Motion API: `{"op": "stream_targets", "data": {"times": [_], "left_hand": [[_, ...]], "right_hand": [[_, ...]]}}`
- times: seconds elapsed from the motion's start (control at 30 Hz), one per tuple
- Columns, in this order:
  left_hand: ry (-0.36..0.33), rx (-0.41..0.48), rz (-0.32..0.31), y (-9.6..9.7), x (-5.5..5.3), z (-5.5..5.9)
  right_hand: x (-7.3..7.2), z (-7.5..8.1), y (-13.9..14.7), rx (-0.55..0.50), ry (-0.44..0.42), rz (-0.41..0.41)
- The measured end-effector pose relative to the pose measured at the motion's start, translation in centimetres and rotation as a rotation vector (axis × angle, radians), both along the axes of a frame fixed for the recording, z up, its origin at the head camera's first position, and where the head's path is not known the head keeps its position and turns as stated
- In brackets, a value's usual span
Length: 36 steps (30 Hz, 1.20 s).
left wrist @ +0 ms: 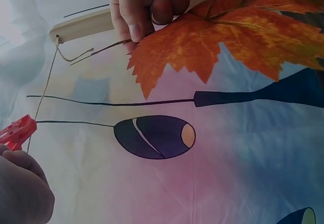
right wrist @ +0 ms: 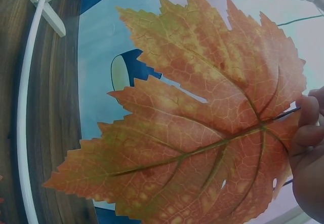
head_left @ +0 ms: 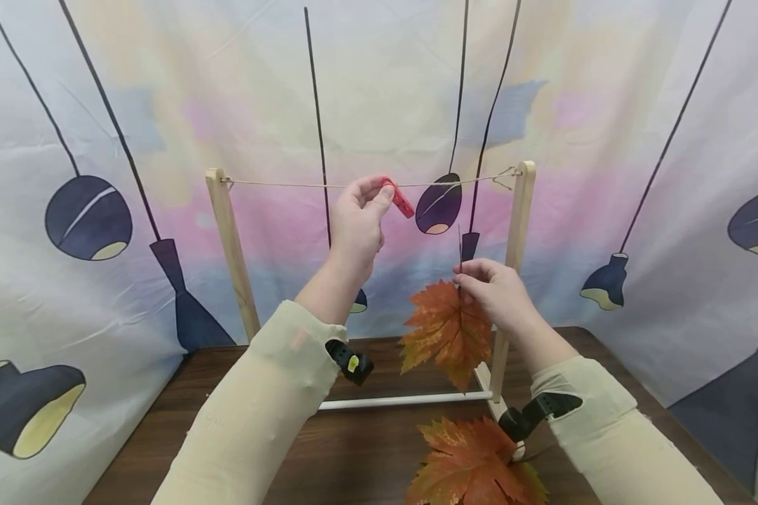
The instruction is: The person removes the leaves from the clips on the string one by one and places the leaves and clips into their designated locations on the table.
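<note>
My left hand [head_left: 356, 228] pinches a red clothespin [head_left: 403, 201] at the thin string [head_left: 278, 184] stretched between two wooden posts. In the left wrist view the clothespin [left wrist: 20, 128] lies against the string; whether it grips it I cannot tell. Lower and to the right, my right hand [head_left: 495, 291] pinches the dark stem of an orange artificial maple leaf [head_left: 445, 330]. The leaf hangs downward below the string, apart from it, with the stem's tip pointing up. Its broad veined blade [right wrist: 202, 133] fills much of the right wrist view.
A second orange leaf [head_left: 474, 459] lies on the dark wooden table [head_left: 354, 449]. The left post [head_left: 234, 252] and right post [head_left: 519, 224] belong to a frame with a white bar [head_left: 410, 401] low down. Behind hangs a cloth backdrop [head_left: 379, 84] with printed lamps.
</note>
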<state>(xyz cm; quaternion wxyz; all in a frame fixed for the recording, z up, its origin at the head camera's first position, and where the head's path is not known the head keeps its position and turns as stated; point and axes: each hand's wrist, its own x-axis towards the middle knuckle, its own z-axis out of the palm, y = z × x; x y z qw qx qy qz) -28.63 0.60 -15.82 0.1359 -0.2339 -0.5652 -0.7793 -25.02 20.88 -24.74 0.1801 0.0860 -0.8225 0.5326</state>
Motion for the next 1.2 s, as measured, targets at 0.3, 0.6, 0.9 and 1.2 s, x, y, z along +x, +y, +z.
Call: {"op": "stream_targets", "data": {"times": [0.3,0.6,0.9,1.2], "left_hand": [[0.008,-0.042,-0.002,-0.2,0.2,-1.6],[-0.015,-0.094,-0.003,0.2,0.1,-3.2],[0.017,-0.166,-0.031,0.2,0.3,-3.6],[0.022,-0.239,-0.077,-0.1,0.6,-3.8]], "right_hand": [[0.1,-0.8,0.5,0.015,-0.020,-0.020],[0.3,-1.6,0.8,-0.037,-0.045,0.000],[0.7,-2.2,1.4,-0.042,-0.067,-0.011],[1.2,-2.4,1.9,-0.034,-0.054,-0.023]]}}
